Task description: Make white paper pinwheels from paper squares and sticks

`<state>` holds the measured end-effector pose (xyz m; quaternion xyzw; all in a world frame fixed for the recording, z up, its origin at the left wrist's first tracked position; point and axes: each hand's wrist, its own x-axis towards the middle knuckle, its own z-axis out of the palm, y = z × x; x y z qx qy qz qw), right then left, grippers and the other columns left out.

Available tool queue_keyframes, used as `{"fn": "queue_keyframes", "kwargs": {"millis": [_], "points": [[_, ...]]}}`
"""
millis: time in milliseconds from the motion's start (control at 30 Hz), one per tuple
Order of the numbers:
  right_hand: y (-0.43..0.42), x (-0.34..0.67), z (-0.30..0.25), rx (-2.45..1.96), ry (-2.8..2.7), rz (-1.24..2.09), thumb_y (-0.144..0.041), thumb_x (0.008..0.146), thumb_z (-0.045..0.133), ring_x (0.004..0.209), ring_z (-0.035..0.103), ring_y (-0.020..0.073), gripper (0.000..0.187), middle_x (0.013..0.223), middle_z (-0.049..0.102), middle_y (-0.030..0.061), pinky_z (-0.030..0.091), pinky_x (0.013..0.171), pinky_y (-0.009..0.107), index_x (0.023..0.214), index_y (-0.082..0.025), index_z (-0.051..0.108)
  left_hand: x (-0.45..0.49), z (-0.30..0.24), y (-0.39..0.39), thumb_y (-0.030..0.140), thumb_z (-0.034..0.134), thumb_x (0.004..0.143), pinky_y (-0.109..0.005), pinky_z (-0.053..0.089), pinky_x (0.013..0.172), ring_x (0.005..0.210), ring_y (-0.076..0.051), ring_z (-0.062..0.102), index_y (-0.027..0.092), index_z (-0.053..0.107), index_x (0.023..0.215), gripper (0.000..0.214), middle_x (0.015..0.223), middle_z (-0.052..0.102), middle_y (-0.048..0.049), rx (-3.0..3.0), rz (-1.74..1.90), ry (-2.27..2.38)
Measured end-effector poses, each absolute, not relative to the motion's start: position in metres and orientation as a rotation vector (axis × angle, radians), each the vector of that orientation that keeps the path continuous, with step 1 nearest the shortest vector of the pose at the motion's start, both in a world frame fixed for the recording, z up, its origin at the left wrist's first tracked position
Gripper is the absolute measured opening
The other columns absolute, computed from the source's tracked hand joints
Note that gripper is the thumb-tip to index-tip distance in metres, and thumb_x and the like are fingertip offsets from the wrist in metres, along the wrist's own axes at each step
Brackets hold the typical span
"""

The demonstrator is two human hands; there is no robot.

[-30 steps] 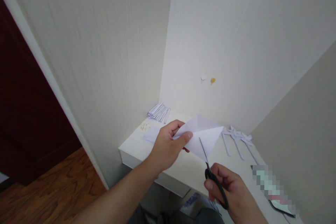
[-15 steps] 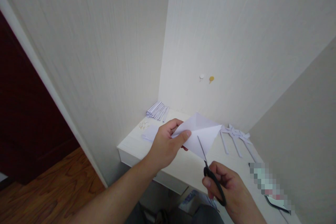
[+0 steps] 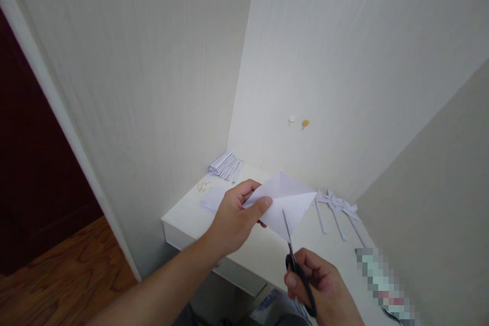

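Observation:
My left hand pinches the left corner of a folded white paper triangle, thumb on top, holding it in the air above a small white table. My right hand grips black-handled scissors by their loops. The blades point up and away, and their tips lie over the lower edge of the paper near its middle.
On the table lie a bundle of white paper strips at the back left, small pale bits, a flat sheet, and paper pinwheels on strips at the right. White walls enclose the table. Wooden floor lies at the left.
Both hands with the paper and scissors have shifted slightly left and down in view as the camera moved. The scissor blades stay at the paper's lower edge.

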<state>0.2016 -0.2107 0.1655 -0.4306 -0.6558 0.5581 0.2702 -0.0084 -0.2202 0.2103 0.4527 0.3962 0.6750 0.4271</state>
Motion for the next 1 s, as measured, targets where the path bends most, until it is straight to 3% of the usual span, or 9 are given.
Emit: {"fn": "queue_keyframes", "kwargs": {"millis": [167,333,433,533,633,733,867,1000], "points": [[-0.204,0.21,0.15,-1.112,-1.715,1.501,-0.05,0.062,0.092,0.057,0.05,0.0135,0.045,0.06,0.057,-0.0027,0.04,0.057,0.025,0.067,-0.02,0.059,-0.028,0.224,-0.215,0.035,0.083,0.077,-0.021,0.05,0.052,0.06,-0.012,0.06,0.014,0.074,0.086,0.024,0.072,0.069,-0.0006,1.203,1.725,1.036],[-0.193,0.218,0.168,-1.198,-1.357,1.036,-0.052,0.069,0.091,0.063,0.059,0.0184,0.037,0.069,0.07,0.0026,0.045,0.056,0.027,0.08,-0.022,0.073,-0.038,0.234,-0.213,0.03,0.084,0.075,-0.019,0.045,0.052,0.061,-0.011,0.061,0.016,0.077,0.08,0.018,0.072,0.072,-0.0011,1.269,1.627,1.08],[-0.189,0.214,0.19,-1.103,-1.386,0.919,-0.049,0.069,0.091,0.081,0.07,0.0262,0.035,0.096,0.08,0.0116,0.054,0.069,0.033,0.083,-0.021,0.075,-0.036,0.235,-0.212,0.031,0.084,0.075,-0.019,0.043,0.05,0.059,-0.011,0.06,0.016,0.077,0.079,0.017,0.07,0.071,-0.0008,1.284,1.609,1.114],[-0.187,0.204,0.206,-1.059,-1.356,0.856,-0.045,0.071,0.09,0.079,0.068,0.0226,0.04,0.11,0.079,0.0117,0.055,0.073,0.034,0.101,-0.022,0.076,-0.032,0.232,-0.211,0.033,0.084,0.075,-0.021,0.044,0.05,0.058,-0.012,0.06,0.016,0.077,0.079,0.019,0.07,0.072,-0.0017,1.269,1.598,1.13],[-0.191,0.198,0.212,-1.026,-1.351,0.855,-0.041,0.068,0.093,0.072,0.067,0.0191,0.034,0.09,0.078,0.0062,0.054,0.066,0.028,0.09,-0.022,0.074,-0.03,0.228,-0.21,0.034,0.084,0.074,-0.022,0.047,0.053,0.06,-0.013,0.061,0.015,0.077,0.081,0.021,0.071,0.072,-0.0023,1.24,1.638,1.146],[-0.201,0.194,0.207,-0.971,-1.457,1.076,-0.05,0.065,0.093,0.058,0.059,0.0156,0.039,0.064,0.067,0.0019,0.047,0.052,0.024,0.072,-0.02,0.07,-0.028,0.224,-0.209,0.033,0.084,0.074,-0.021,0.046,0.055,0.061,-0.013,0.06,0.015,0.077,0.083,0.021,0.071,0.071,-0.0014,1.227,1.731,1.159],[-0.216,0.185,0.194,-0.945,-1.632,1.59,-0.075,0.058,0.088,0.049,0.046,0.0102,0.063,0.055,0.058,-0.0002,0.037,0.047,0.022,0.067,-0.017,0.064,-0.025,0.22,-0.211,0.032,0.085,0.075,-0.02,0.045,0.054,0.059,-0.01,0.058,0.015,0.075,0.082,0.021,0.07,0.07,0.0004,1.178,1.824,1.108],[-0.22,0.178,0.186,-1.046,-1.646,1.779,-0.085,0.053,0.084,0.046,0.04,0.0075,0.073,0.053,0.055,-0.0025,0.032,0.046,0.022,0.067,-0.019,0.056,-0.023,0.216,-0.212,0.038,0.087,0.076,-0.02,0.046,0.054,0.06,-0.011,0.06,0.016,0.076,0.087,0.027,0.074,0.072,-0.0007,1.094,1.839,1.061]]}}
